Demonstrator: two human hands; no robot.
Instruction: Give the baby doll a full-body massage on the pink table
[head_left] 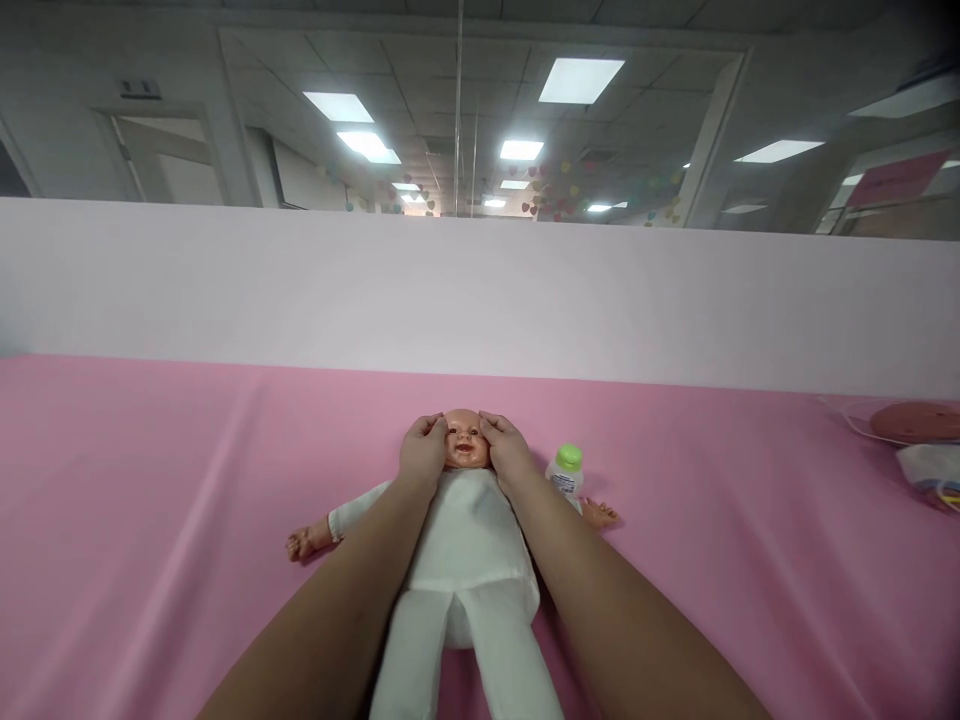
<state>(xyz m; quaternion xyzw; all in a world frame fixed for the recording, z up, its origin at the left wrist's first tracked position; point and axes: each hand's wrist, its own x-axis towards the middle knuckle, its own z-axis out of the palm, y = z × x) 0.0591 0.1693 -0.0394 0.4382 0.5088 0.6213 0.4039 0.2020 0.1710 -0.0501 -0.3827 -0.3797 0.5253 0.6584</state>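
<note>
A baby doll [472, 530] in a white cloth suit lies on its back, arms stretched out to both sides. My left hand [424, 447] holds the left side of its head, with the thumb near the temple. On the opposite side, my right hand [506, 450] grips the head in the same way, thumb beside the eye. Most of my fingers are curled at the head's sides and partly hidden. Between the hands the doll's face points up. My forearms pass over its arms and along its body. Beside my right wrist is a small bottle [566, 470] with a green cap, partly covered by my forearm.
A pink cloth [187, 480] with soft folds covers the surface. Along the back rises a low white panel [480, 290], with glass and ceiling lights above it. At the far right lie a brown oval item [916, 422] and a whitish bundle [930, 467].
</note>
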